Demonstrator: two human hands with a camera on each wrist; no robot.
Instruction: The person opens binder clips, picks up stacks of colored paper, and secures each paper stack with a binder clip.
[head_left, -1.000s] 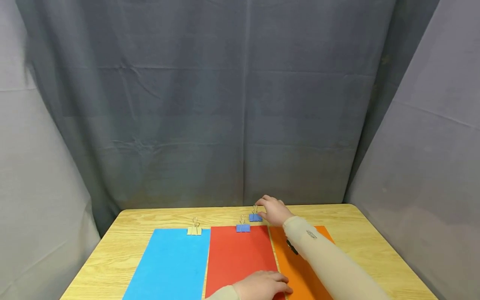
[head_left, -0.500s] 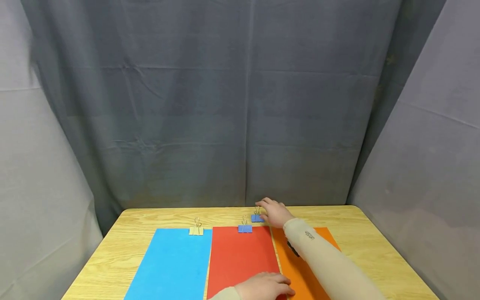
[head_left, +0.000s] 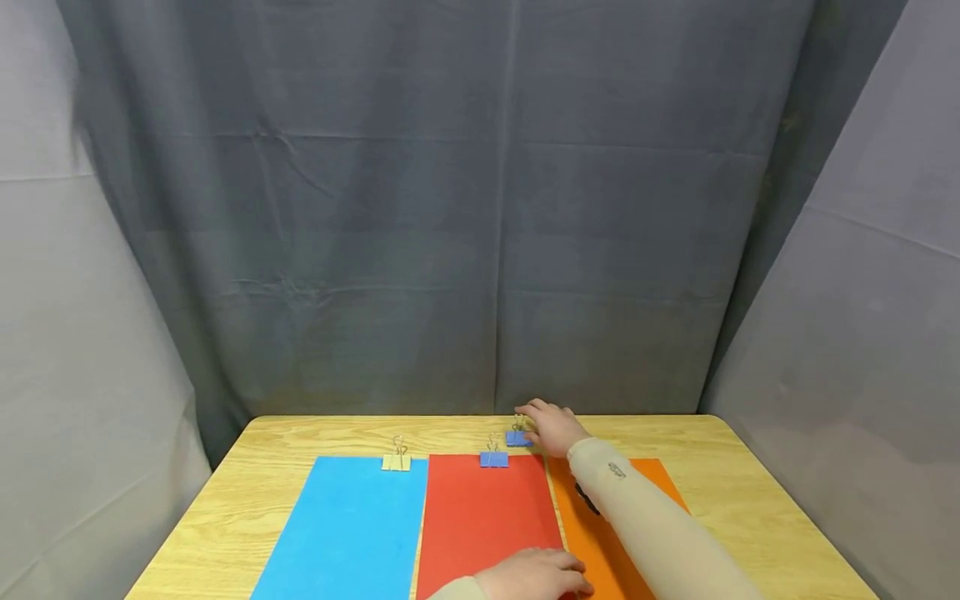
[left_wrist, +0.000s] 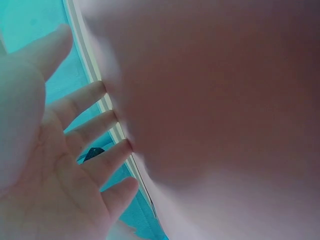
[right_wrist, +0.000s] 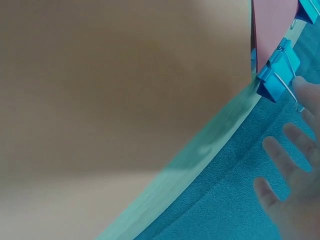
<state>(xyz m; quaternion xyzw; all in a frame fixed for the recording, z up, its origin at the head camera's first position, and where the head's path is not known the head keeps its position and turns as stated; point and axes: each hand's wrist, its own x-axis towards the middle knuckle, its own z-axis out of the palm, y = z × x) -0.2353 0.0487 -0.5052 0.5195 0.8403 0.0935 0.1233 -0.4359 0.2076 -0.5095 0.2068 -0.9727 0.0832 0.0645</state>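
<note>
In the head view my right hand (head_left: 557, 429) is at the far side of the table, its thumb and index finger pinching the wire handle of a blue binder clip (head_left: 514, 438). The right wrist view shows that blue clip (right_wrist: 282, 70) too, with the other fingers spread apart. The clip stands just beyond the gap between the red sheet (head_left: 480, 517) and the orange sheet (head_left: 660, 479). Fingers relaxed, my left hand (head_left: 532, 575) rests over the near part of the red sheet, fingertips at the orange sheet's left edge; the left wrist view shows that hand (left_wrist: 60, 155) holding nothing.
A second blue binder clip (head_left: 493, 459) sits on the red sheet's far edge. To the left, a yellow binder clip (head_left: 396, 462) sits at the far edge of a blue sheet (head_left: 352, 525). Grey cloth (head_left: 375, 250) hangs behind the wooden table (head_left: 750, 500).
The whole head view has shifted slightly to the left, so everything appears a little further right. My right hand has lowered slightly at the clip; the left hand has stayed in place.
</note>
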